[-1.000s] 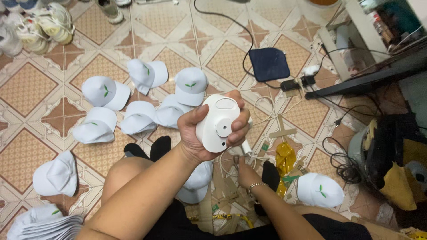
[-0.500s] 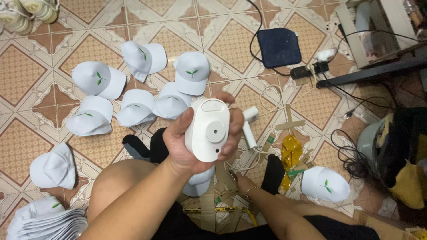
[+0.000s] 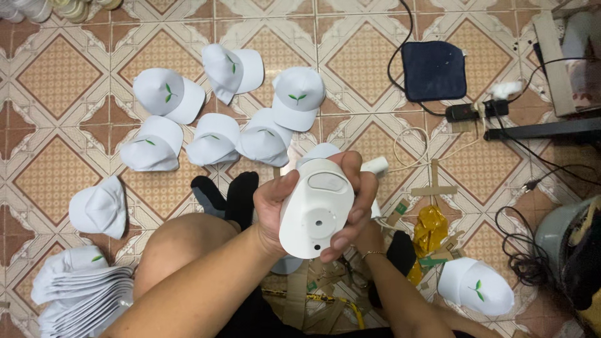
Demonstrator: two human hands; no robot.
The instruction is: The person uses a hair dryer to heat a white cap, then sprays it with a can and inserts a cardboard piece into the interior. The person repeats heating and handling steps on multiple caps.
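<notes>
Patterned floor tiles [image 3: 56, 75] in tan and brown fill the view, and the person sits on them with knees up. Working from the fingers outward: the left hand [image 3: 294, 206] has its fingers [image 3: 354, 188] curled and pressed against the far side of a white plastic device [image 3: 316, 209], thumb on the near side, so the rounded body is gripped firmly and held up in front of the camera, above the lap. Its flat face shows a raised oval panel and a small round hole. The right hand [image 3: 369, 235] sits mostly hidden behind and below the device; only the wrist with a thin bracelet [image 3: 374, 254] shows, so whether those fingers are spread or closed cannot be told.

Around the hands, white caps [image 3: 294, 94] with a small green leaf mark lie scattered on the floor beyond the black-socked feet, and a stack of flat caps [image 3: 81, 291] rests at the lower left. A dark blue pad [image 3: 433, 70], a power strip and cables lie at the upper right, with a yellow foil wrapper [image 3: 431, 226] near the right leg.

As a judgement, the step in hand looks like readying or inspecting the device between caps; the next move would call for the right hand to come free and bring a cap to it
</notes>
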